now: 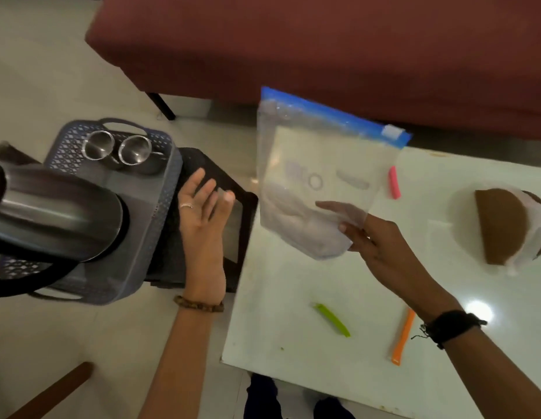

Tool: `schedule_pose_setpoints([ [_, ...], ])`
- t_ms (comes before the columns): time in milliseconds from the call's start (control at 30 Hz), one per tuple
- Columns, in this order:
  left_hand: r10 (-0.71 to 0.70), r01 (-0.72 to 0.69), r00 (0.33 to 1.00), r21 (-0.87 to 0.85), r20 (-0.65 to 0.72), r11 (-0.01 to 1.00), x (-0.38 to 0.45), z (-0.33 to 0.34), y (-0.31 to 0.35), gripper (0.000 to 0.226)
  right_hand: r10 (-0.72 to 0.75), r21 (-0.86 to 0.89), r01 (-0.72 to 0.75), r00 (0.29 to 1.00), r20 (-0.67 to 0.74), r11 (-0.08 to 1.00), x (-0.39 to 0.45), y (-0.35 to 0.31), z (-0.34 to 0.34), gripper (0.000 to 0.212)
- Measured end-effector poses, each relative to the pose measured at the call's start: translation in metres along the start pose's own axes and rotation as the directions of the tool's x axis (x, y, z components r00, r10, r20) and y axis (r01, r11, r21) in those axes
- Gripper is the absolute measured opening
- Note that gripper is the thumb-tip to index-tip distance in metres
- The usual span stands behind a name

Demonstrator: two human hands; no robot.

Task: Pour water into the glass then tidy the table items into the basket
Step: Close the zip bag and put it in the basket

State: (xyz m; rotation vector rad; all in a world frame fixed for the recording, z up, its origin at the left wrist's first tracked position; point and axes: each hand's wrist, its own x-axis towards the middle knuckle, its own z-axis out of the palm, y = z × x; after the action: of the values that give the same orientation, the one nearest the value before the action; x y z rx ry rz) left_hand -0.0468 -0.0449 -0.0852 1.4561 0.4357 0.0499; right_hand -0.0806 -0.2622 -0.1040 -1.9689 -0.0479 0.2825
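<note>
My right hand grips the lower corner of a clear zip bag with a blue seal strip, holding it up over the white table's left part. My left hand hovers open, palm up, between the bag and the grey-blue basket, holding nothing. The basket sits on a dark stool to the left of the table. Two steel glasses stand at its far end, and a steel jug lies on its side across it.
On the table lie a green clip, an orange clip, a pink clip and a brown wrapped item at the right edge. A maroon sofa stands beyond. A wooden stick shows at bottom left.
</note>
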Motion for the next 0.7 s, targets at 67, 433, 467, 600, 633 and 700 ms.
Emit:
schedule_pose_setpoints([
  [67, 0.023, -0.023, 1.0, 0.053, 0.002, 0.998, 0.007, -0.019, -0.003, 0.047, -0.05, 0.015, 0.049, 0.999, 0.014, 0.999, 0.022, -0.018, 0.015, 0.044],
  [433, 0.191, -0.187, 0.978, 0.054, -0.082, 0.981, 0.079, -0.109, 0.016, 0.068, -0.383, -0.169, 0.404, 0.912, 0.146, 0.899, 0.168, -0.116, 0.142, 0.029],
  [467, 0.197, -0.192, 0.975, 0.058, -0.106, 0.98, 0.085, -0.114, 0.015, 0.07, -0.386, -0.178, 0.412, 0.908, 0.166, 0.894, 0.178, -0.117, 0.152, 0.028],
  [600, 0.088, -0.088, 0.985, 0.004, -0.146, 0.996, 0.114, -0.131, 0.005, 0.075, -0.322, -0.256, 0.414, 0.886, 0.335, 0.874, 0.214, -0.113, 0.196, 0.025],
  [633, 0.022, -0.029, 0.989, -0.053, -0.144, 0.998, 0.12, -0.133, 0.003, 0.075, -0.322, -0.248, 0.423, 0.875, 0.361, 0.872, 0.22, -0.111, 0.204, 0.025],
  [700, -0.109, 0.079, 0.982, -0.188, -0.152, 0.979, 0.135, -0.138, -0.003, 0.072, -0.305, -0.217, 0.405, 0.873, 0.381, 0.888, 0.23, -0.108, 0.22, 0.023],
])
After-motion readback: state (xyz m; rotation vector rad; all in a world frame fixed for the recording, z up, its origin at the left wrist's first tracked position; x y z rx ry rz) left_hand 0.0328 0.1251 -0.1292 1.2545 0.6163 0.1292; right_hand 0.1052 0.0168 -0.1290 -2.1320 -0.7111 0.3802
